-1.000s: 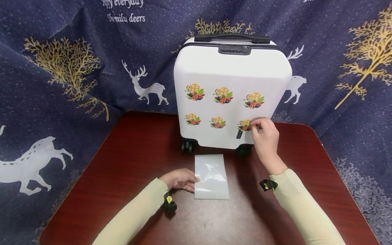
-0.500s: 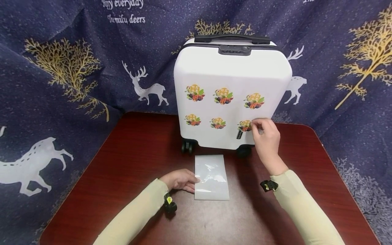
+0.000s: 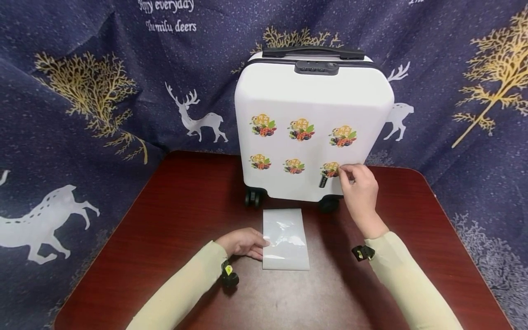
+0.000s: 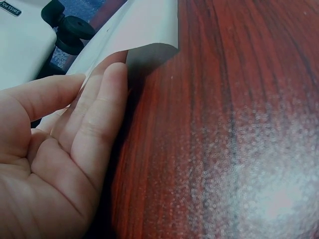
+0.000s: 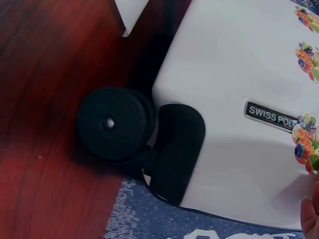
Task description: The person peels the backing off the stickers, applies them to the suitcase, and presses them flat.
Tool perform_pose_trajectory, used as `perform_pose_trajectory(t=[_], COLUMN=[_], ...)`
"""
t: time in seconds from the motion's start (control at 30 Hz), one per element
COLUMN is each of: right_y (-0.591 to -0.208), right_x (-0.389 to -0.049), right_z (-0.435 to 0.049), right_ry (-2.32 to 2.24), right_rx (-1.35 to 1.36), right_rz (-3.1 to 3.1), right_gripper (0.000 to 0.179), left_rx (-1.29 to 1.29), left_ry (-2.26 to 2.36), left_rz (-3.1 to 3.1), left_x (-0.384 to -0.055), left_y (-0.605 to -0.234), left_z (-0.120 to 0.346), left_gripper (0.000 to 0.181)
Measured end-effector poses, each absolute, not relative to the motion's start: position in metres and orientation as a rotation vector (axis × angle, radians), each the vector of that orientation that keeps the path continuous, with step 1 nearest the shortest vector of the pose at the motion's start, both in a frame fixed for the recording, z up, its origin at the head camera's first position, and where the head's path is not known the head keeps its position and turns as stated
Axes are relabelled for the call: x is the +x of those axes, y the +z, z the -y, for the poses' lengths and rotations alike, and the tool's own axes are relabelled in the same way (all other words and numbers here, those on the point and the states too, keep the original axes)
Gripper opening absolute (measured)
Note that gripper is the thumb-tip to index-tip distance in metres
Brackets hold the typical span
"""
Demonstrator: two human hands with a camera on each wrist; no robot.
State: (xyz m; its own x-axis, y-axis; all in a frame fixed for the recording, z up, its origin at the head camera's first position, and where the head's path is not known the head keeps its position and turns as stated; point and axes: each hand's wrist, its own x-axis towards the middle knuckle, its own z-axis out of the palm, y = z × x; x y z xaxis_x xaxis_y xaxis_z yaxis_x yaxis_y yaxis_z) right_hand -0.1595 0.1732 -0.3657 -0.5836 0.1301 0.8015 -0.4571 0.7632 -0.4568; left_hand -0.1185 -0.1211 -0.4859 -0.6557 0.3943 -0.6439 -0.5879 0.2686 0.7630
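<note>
A white suitcase (image 3: 297, 185) stands on the table with two rows of round fruit-print stickers on its front. At the lower right one, a sticker (image 3: 328, 169) partly overlapping the black name badge (image 3: 323, 181), my right hand (image 3: 360, 190) pinches the edge between thumb and forefinger. The right wrist view shows only its fingertips (image 5: 310, 214) beside that sticker. My left hand (image 3: 244, 242) holds the left edge of a glossy white sheet (image 3: 284, 259), thumb on top and fingers beneath. The sheet's near end curves up off the wood in the left wrist view.
The dark red table (image 3: 185, 197) runs wide on both sides of the suitcase. Black wheels (image 3: 252, 197) hold the case up just behind the sheet. A blue cloth with deer and trees (image 3: 198, 68) hangs behind.
My right hand has dropped slightly along the right edge of the lower right sticker. The left hand and the sheet stay where they were.
</note>
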Motion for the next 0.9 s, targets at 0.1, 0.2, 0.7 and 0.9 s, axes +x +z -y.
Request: perform_pose_trajectory(t=[0.1, 0.2, 0.7, 0.9], right_y=[-0.37, -0.374, -0.39, -0.386], right_x=[-0.159, -0.158, -0.154, -0.148], right_z=[-0.174, -0.173, -0.165, -0.166], right_ry=[0.81, 0.792, 0.772, 0.854], right_rx=[0.241, 0.241, 0.302, 0.297], right_rz=[2.077, 2.116, 2.201, 2.263], right_gripper=[0.005, 0.007, 0.007, 0.007], left_rx=[-0.174, -0.171, -0.187, -0.17], left_ry=[1.509, 1.507, 1.514, 1.52], left_rz=[-1.72, -1.718, -1.724, -1.728], left_x=[-0.118, -0.119, -0.116, -0.117], left_y=[-0.486, -0.486, -0.486, -0.486], left_z=[0.121, 0.122, 0.121, 0.121], left_gripper=[0.017, 0.015, 0.021, 0.02])
